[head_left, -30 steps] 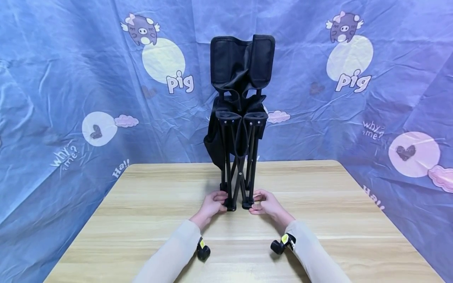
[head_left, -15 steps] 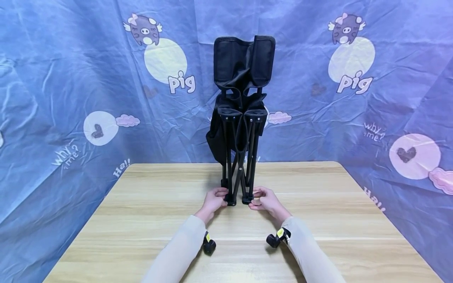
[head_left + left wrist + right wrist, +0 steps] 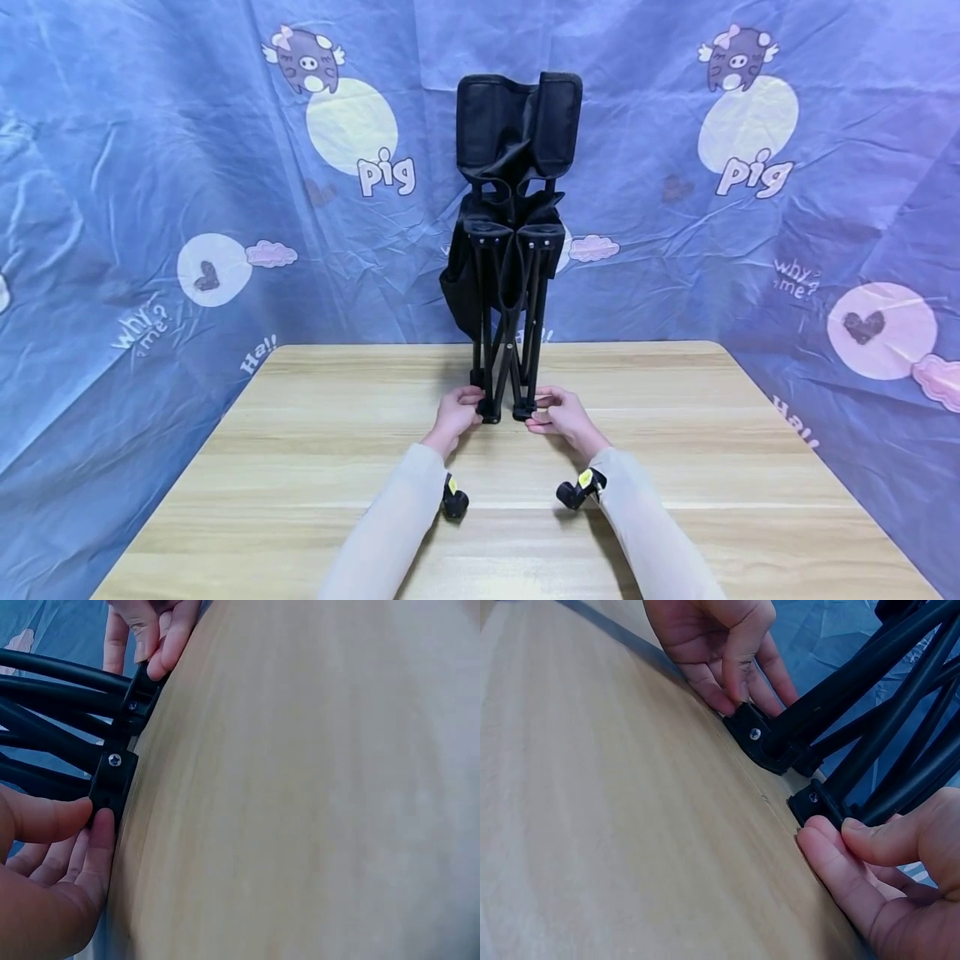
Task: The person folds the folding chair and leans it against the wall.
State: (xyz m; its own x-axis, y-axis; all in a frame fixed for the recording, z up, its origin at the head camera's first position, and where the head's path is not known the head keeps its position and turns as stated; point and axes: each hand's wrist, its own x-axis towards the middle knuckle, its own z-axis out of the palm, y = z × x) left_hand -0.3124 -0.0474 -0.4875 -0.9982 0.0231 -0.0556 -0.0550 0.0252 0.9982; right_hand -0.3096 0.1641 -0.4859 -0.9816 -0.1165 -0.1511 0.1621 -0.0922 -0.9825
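A folded black camping chair (image 3: 512,267) stands upright on the table, its fabric bunched between crossed tube legs. My left hand (image 3: 453,414) pinches the near left plastic foot (image 3: 112,780) between thumb and fingers. On the other side, my right hand (image 3: 564,417) has thumb and fingers at the near right foot (image 3: 810,801), gripping its outer edge. A small gap separates the two feet, each with a screw in its face. Fabric and near legs partly hide the rear legs.
The light wood table (image 3: 360,533) reaches back to a blue printed cloth backdrop (image 3: 360,275) behind the chair. Cloth walls also rise at left and right. A small black camera (image 3: 454,504) is strapped to the left wrist, another black camera (image 3: 572,493) to the right.
Both hands and the chair's feet have slid slightly away from me toward the back of the table. The grip on each foot stays the same, and the chair stays folded.
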